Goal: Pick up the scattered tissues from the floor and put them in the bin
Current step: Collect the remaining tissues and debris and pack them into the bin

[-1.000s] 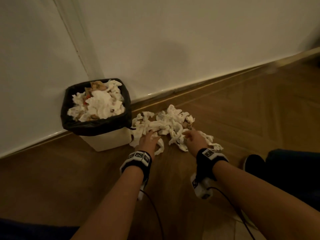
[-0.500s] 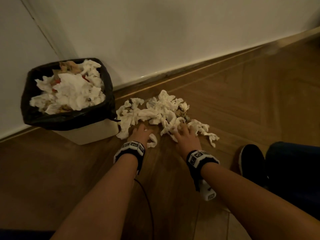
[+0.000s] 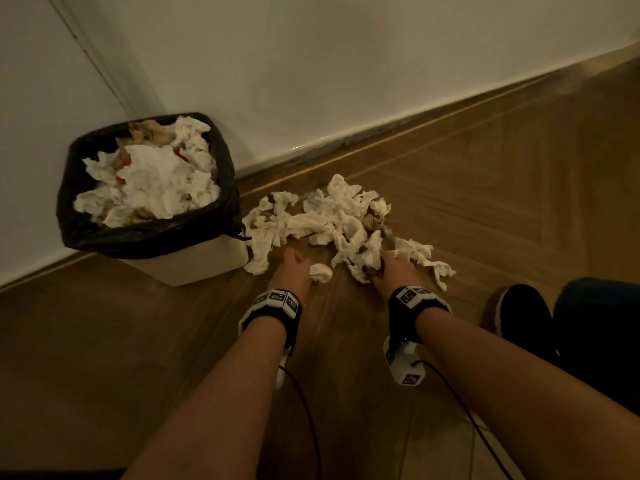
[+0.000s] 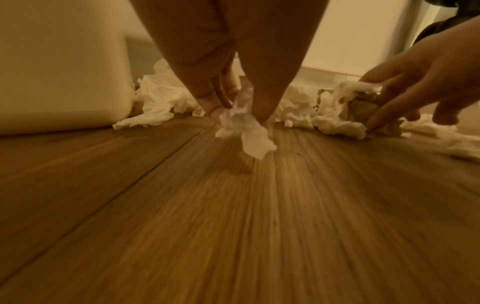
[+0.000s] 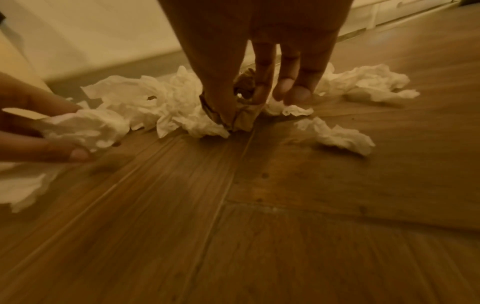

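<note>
home room | wood plank floor (image 3: 485,174) | white wall (image 3: 311,64) | lined bin (image 3: 194,258)

We see a wood-grain plank floor (image 3: 485,209) with a soft sheen, crumpled matt white paper tissues (image 3: 332,220), a smooth cream plastic bin (image 3: 194,261) lined with a glossy, wrinkled black plastic bag (image 3: 145,237), and a matt painted wall (image 3: 346,64).
</note>
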